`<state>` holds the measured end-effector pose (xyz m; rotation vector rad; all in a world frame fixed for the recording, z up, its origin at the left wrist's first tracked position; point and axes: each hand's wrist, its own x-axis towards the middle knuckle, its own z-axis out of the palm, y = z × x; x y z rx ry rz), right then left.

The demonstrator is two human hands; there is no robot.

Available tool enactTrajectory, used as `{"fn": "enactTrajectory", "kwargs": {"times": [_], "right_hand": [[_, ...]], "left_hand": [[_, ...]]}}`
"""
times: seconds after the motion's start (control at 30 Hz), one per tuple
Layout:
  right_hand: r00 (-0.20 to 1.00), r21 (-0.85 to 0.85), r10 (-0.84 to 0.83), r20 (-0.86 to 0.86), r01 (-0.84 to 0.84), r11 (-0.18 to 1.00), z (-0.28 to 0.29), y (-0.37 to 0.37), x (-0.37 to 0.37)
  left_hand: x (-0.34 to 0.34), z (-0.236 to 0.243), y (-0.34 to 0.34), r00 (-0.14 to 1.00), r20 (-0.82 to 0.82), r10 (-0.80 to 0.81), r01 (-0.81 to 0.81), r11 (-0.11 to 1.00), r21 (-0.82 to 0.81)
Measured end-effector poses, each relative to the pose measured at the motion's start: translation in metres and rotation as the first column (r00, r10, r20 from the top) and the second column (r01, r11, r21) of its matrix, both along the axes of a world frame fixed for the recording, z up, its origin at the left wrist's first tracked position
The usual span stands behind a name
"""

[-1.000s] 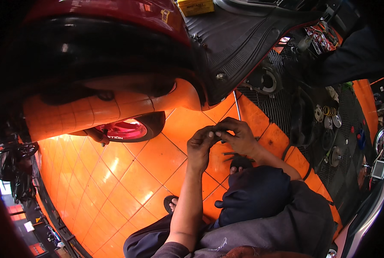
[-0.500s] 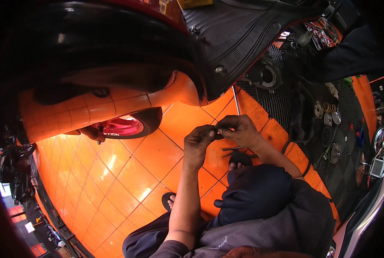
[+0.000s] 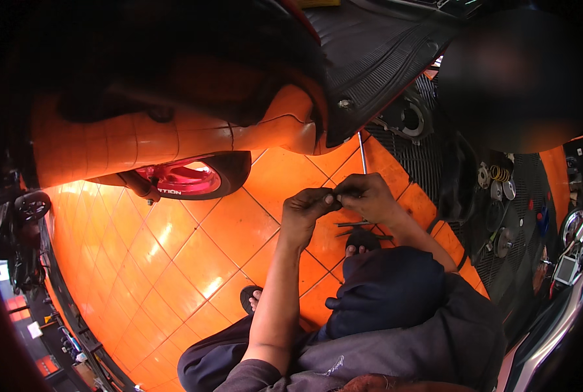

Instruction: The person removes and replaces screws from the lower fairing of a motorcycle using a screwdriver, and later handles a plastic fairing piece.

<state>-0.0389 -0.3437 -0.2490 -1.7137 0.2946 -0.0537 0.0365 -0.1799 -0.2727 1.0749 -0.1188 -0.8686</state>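
My left hand and my right hand meet at the fingertips, both closed in pinches around something dark, too small to make out. Beneath my right hand, thin dark tools lie on the orange tiles beside my sandaled foot. A long shiny metal rod is just beyond my hands, under the black ribbed footboard. The glossy bodywork of a scooter hangs above, with a pink-rimmed wheel below it to the left.
On the right, dark mats hold a metal casing, a yellow spring and several round parts. A large blurred dark area fills the upper right. More vehicles stand at the far left.
Both hands have shifted slightly upward, still meeting at the fingertips. The view has shifted a little, and the upper right, where a dark sleeve or leg showed, is now blurred.
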Motion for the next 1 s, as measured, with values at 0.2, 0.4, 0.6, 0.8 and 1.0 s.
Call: {"fn": "enactTrajectory", "kwargs": {"times": [0.2, 0.4, 0.6, 0.8, 1.0], "right_hand": [[0.992, 0.102, -0.023, -0.127, 0.036, 0.994, -0.012, 0.001, 0.002], [0.977, 0.038, -0.002, -0.215, 0.01, 0.999, -0.019, 0.004, 0.004], [0.991, -0.018, -0.019, -0.131, 0.016, 1.0, -0.017, 0.021, 0.011], [0.989, -0.349, -0.07, 0.132, 0.113, 0.93, 0.01, 0.024, 0.008], [0.924, -0.753, 0.135, 0.359, 0.201, 0.627, 0.051, 0.018, 0.023]], "left_hand": [[0.0, -0.007, 0.005, 0.999, 0.022, -0.029, 0.028, 0.998, 0.048], [-0.009, -0.025, 0.004, 0.998, -0.023, 0.067, -0.066, 0.997, 0.029], [-0.005, -0.033, 0.009, 0.99, 0.006, 0.138, -0.138, 0.99, 0.035], [0.029, -0.03, 0.023, 0.868, -0.034, 0.496, -0.493, 0.867, 0.065], [0.077, -0.039, -0.011, 0.732, 0.106, 0.673, -0.68, 0.732, 0.051]]}}
